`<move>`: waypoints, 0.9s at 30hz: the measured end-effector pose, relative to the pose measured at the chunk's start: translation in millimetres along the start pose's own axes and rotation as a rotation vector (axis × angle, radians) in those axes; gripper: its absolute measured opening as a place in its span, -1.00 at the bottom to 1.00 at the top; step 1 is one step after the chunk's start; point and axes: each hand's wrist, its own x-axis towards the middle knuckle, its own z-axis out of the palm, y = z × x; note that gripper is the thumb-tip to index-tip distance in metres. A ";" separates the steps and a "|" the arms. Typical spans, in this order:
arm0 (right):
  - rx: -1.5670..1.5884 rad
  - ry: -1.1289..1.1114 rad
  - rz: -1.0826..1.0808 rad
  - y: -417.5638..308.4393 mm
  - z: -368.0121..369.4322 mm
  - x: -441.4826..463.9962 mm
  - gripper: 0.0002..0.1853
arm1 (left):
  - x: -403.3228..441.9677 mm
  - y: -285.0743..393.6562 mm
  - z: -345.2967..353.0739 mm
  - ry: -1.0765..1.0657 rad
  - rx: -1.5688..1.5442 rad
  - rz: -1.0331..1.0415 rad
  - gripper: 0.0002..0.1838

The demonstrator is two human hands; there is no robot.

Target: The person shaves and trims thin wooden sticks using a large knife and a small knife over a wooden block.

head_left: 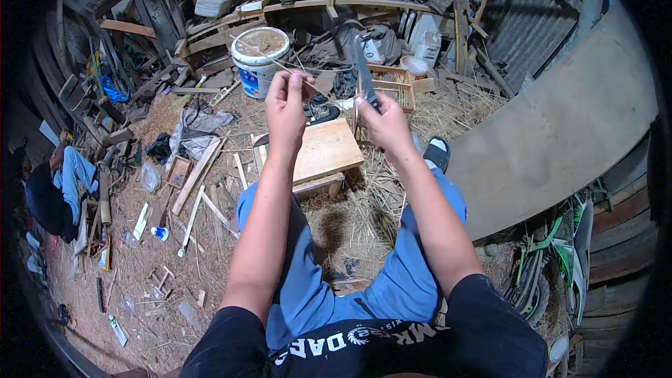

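Note:
My left hand (287,108) is raised in front of me, its thumb and fingers pinched on a thin wooden strip (269,57) that slants up to the left. My right hand (385,124) is closed around the dark handle of a knife (361,66), whose blade points upward. Beside that hand, a thin light sliver runs down near the knife; whether the fingers hold it too, I cannot tell. Below and between both hands sits a low wooden block (325,145) with a flat top.
A white bucket (253,73) stands behind my left hand. A wooden frame (395,86) lies beyond my right. A large curved board (553,119) leans at right, above a green-and-white motorbike (560,245). Another person (59,182) sits at far left. Wood scraps and shavings litter the floor.

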 end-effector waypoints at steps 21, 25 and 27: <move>-0.513 -0.151 -0.516 -42.0 -57.5 -23.7 -0.41 | -41.5 79.0 -0.2 -0.258 -0.310 -0.458 -0.78; -0.591 -0.162 -0.521 -47.5 -59.9 -28.9 -0.38 | -46.4 86.9 -1.4 -0.276 -0.302 -0.501 -0.78; -0.676 -0.153 -0.561 -49.5 -57.4 -28.2 -0.35 | -46.2 89.6 -4.6 -0.270 -0.322 -0.513 -0.79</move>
